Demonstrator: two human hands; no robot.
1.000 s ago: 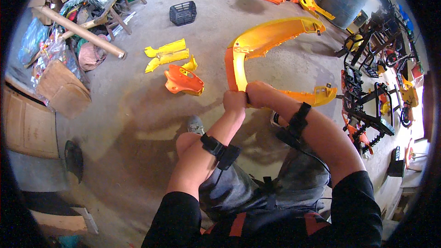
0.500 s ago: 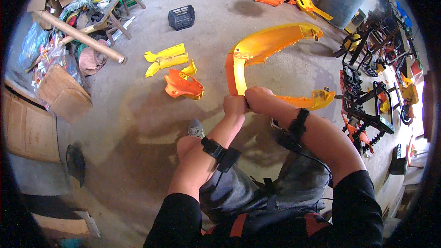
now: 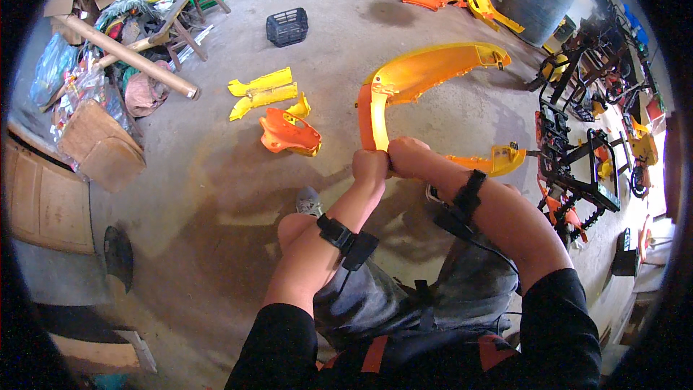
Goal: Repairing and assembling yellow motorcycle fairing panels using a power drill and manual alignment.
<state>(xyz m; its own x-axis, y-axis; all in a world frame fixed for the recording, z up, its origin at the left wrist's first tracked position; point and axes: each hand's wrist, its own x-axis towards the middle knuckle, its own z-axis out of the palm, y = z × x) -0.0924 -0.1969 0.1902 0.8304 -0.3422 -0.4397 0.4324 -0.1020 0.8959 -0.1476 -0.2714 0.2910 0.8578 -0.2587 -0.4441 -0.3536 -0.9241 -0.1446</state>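
Curved orange-yellow panel (image 3: 422, 76) sits at 12 o'clock, both our left hand (image 3: 370, 166) and right hand (image 3: 406, 157) clamped on its near end. Since a second ago it barely shifted; grip unchanged. Yellow pieces (image 3: 263, 92) on the floor (image 3: 188, 195) at 10.

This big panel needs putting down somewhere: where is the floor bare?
Bare concrete floor lies left of the left hand, below the small orange plastic piece. Crowded: the black metal frames to the right, the cardboard and junk pile far left.
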